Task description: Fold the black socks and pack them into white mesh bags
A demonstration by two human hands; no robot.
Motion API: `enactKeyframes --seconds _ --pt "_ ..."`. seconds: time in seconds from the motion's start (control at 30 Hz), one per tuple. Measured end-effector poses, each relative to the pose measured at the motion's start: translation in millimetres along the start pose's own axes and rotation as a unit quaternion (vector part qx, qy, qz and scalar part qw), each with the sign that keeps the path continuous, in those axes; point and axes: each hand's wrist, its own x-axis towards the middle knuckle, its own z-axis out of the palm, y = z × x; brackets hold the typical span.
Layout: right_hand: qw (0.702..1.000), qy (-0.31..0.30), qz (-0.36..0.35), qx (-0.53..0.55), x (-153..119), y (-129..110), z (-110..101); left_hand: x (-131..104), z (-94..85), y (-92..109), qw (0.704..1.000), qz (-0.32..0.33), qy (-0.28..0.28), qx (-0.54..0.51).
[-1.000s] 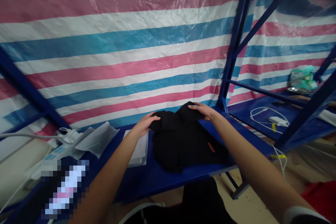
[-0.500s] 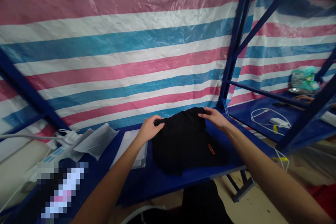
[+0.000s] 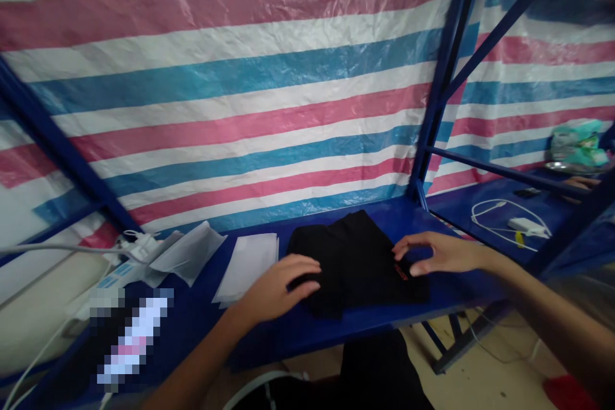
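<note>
A black folded garment (image 3: 355, 262), which looks like a pair of shorts, lies on the blue tabletop (image 3: 298, 339). Small orange lettering shows near its right end. At its left edge rests my left hand (image 3: 286, 285), with thumb and fingers apart over the cloth. My right hand (image 3: 435, 253) is over the right end beside the lettering, fingers curved and thumb spread away from them. Neither hand visibly grips the cloth. To the left of the garment lies a stack of white sheets (image 3: 250, 259).
Crumpled grey-white packaging (image 3: 189, 256) and a power strip (image 3: 120, 269) with plugs sit at the left, near a pixelated device (image 3: 134, 339). Blue metal posts (image 3: 432, 109) frame the table. A white charger (image 3: 526, 226) and another person's hand (image 3: 576, 189) are on the right-hand table.
Both hands have let go of the garment's raised far edge, and that part now lies down on the table. My hands have moved nearer, the right one also further right.
</note>
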Motion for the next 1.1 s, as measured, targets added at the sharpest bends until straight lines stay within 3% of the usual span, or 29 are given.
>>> enactKeyframes --seconds 0.1,0.2,0.27,0.33,0.4,0.5,0.6,0.7,0.77,0.87,1.0,1.1 --pt "0.997 0.04 -0.057 -0.014 32.8 -26.4 -4.5 -8.5 -39.6 -53.9 0.981 -0.11 0.128 0.094" --pt "0.992 -0.015 -0.126 -0.004 79.8 -53.2 7.7 -29.3 -87.7 -117.6 0.9 -0.285 0.206 0.256" --pt "0.987 -0.031 -0.156 0.013 117.1 -68.7 24.0 -48.2 -117.4 -152.2 0.828 -0.404 0.206 0.33" --pt "0.983 -0.03 -0.179 0.024 156.8 -80.7 43.6 -66.6 -140.9 -176.8 0.778 -0.488 0.184 0.35" --pt "0.982 -0.023 -0.176 0.058 196.6 -87.4 64.4 -80.2 -156.4 -192.4 0.762 -0.533 0.143 0.34" --pt "0.982 -0.02 -0.146 0.116 250.2 -84.0 96.9 -85.8 -165.0 -202.8 0.775 -0.549 0.077 0.303" --pt "0.978 0.022 -0.091 0.187 288.8 -64.7 131.3 -71.6 -161.2 -198.7 0.793 -0.511 0.101 0.315" --pt "0.964 0.09 -0.068 0.24 307.4 -38.9 161.7 -39.2 -147.2 -182.5 0.824 -0.398 0.187 0.358" --pt "0.951 0.153 -0.074 0.259 309.7 -24.8 173.0 -11.1 -128.2 -169.1 0.858 -0.311 0.209 0.353" --pt "0.936 0.233 -0.152 0.218 303.3 -12.6 171.2 30.7 -81.7 -154.1 0.911 -0.205 0.164 0.317" --pt "0.94 0.209 -0.269 0.026 290.0 -5.2 151.7 66.6 -16.0 -146.3 0.951 -0.148 0.126 0.239" --pt "0.934 0.209 -0.284 -0.06 284.3 -1.8 146.5 67.1 -2.5 -130.3 0.961 -0.138 0.17 0.167"
